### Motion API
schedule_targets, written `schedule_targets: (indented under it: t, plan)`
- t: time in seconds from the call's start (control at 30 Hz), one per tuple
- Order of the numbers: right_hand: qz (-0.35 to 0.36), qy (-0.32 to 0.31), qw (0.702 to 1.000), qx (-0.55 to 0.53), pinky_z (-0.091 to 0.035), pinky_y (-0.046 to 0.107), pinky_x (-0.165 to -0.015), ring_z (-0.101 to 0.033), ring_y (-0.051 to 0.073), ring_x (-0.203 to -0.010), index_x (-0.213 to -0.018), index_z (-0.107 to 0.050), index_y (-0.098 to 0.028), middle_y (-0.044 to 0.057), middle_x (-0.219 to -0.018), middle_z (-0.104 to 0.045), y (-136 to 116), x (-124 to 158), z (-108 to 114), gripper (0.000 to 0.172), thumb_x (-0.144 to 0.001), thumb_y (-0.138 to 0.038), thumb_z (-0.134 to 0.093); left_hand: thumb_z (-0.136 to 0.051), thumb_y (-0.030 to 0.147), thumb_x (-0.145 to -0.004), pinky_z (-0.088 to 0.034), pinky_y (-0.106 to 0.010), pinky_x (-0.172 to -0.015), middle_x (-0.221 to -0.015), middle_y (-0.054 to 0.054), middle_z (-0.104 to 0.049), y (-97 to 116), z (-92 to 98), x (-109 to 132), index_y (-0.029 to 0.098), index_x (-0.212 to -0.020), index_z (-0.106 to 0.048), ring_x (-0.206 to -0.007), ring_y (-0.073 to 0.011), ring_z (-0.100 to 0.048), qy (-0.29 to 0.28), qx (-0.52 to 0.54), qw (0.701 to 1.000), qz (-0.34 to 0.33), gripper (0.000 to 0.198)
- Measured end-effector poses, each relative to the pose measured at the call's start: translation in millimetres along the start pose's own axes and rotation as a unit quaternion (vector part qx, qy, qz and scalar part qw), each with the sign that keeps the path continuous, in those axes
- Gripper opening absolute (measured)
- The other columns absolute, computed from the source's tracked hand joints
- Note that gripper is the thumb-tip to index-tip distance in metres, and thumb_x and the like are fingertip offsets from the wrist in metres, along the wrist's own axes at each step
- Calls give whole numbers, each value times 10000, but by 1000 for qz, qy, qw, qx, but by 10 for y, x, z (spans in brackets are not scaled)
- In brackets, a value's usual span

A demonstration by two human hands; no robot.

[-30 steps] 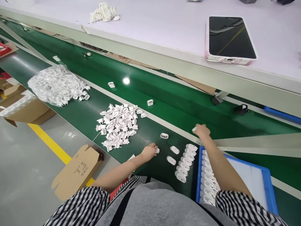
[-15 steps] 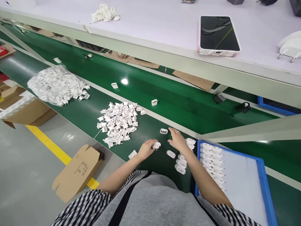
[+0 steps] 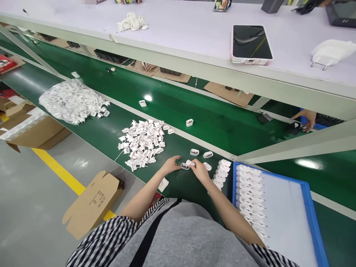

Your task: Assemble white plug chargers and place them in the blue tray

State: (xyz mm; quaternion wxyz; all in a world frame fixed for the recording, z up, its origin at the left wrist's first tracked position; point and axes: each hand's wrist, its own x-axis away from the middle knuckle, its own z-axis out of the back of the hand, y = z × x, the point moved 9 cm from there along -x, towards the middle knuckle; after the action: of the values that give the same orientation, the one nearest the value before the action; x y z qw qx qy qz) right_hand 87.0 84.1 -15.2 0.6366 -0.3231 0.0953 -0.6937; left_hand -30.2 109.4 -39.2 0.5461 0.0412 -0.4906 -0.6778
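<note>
My left hand (image 3: 170,165) and my right hand (image 3: 199,170) meet over the green belt (image 3: 178,107), both closed on one small white charger part (image 3: 186,165) held between them. Two more white shells (image 3: 194,151) lie just beyond my hands. A short row of finished white chargers (image 3: 221,173) sits to the right of my right hand. Beside it a blue tray (image 3: 311,207) holds a long column of chargers (image 3: 250,193). A heap of white plug pieces (image 3: 143,142) lies left of my left hand.
A larger bagged pile of white parts (image 3: 71,102) lies further left on the belt. A phone (image 3: 251,42), a white plug (image 3: 328,52) and a small white pile (image 3: 132,23) rest on the upper shelf. Another person's hand (image 3: 307,118) shows at far right. A cardboard box (image 3: 93,202) lies on the floor.
My right hand came back from the belt's far edge toward my left hand. Both hands now hold the same white part between them. The camera tilted slightly upward.
</note>
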Motion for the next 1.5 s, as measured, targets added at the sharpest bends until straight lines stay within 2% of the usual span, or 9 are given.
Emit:
schedule_targets:
  t: [0.13,0.2,0.3,0.47,0.67,0.83,1.03,1.37,1.5]
  plan:
    - [43,4,996,73,-374,238,-682,-496,159,-838,-852,-487,-180,46,-897,-562,-140,5,-237,159,-740,-201,-377,-528,174,-600,-400,-230,-714,-1058,-49,-487,98,-158,-41,159,-1025,-448,-752,-125,-530,14,-119,989,-85,433]
    - [61,7,994,95,-366,243,-713,-471,167,-883,-860,-489,-172,53,-923,-554,-193,11,-303,169,-744,-191,-367,-477,175,-644,-393,-226,-720,-990,-37,-525,104,-214,-49,162,-988,-474,-791,-131,-521,26,-149,984,-95,344]
    - [66,7,993,102,-359,243,-741,-454,164,-909,-874,-493,-160,63,-936,-548,-205,5,-342,183,-743,-176,-366,-428,183,-686,-397,-230,-709,-929,-34,-551,89,-259,-42,164,-981,-475,-812,-139,-519,33,-185,977,-103,299]
    - [65,2,993,101,-338,230,-786,-442,146,-945,-970,-469,-160,57,-1008,-514,-190,-5,-361,252,-741,-145,-363,-427,153,-688,-380,-232,-760,-996,-47,-527,121,-299,-5,152,-998,-459,-881,-143,-495,43,-230,961,-148,312]
    - [15,-39,988,151,-379,207,-655,-516,143,-818,-978,-462,-164,58,-993,-484,-115,-18,-412,257,-728,-168,-401,-430,173,-698,-405,-228,-710,-1017,-44,-501,162,-315,-39,160,-946,-486,-832,-143,-511,15,-277,949,-148,254]
    - [17,-76,980,182,-381,213,-610,-536,137,-762,-930,-470,-173,46,-966,-491,-128,-54,-416,210,-734,-186,-397,-449,150,-678,-409,-239,-702,-978,-55,-514,212,-348,-77,144,-928,-492,-812,-155,-519,-38,-337,929,-151,254]
    - [25,-86,971,220,-384,210,-586,-533,139,-775,-918,-458,-145,69,-950,-491,-161,-65,-442,200,-745,-162,-357,-389,152,-694,-421,-273,-664,-903,-85,-524,210,-392,-87,109,-915,-483,-764,-178,-530,-45,-381,913,-137,243]
    - [50,-79,977,193,-373,204,-646,-511,140,-822,-903,-480,-154,64,-988,-491,-151,-84,-433,207,-727,-175,-374,-396,202,-717,-410,-254,-693,-955,-67,-507,180,-382,-85,146,-952,-474,-818,-164,-515,-43,-357,921,-150,254]
    - [82,-82,976,184,-364,212,-665,-499,146,-842,-943,-480,-167,52,-988,-495,-160,-94,-400,239,-737,-201,-364,-435,223,-703,-404,-264,-707,-938,-63,-524,139,-366,-131,155,-976,-479,-815,-176,-521,-47,-348,928,-126,284]
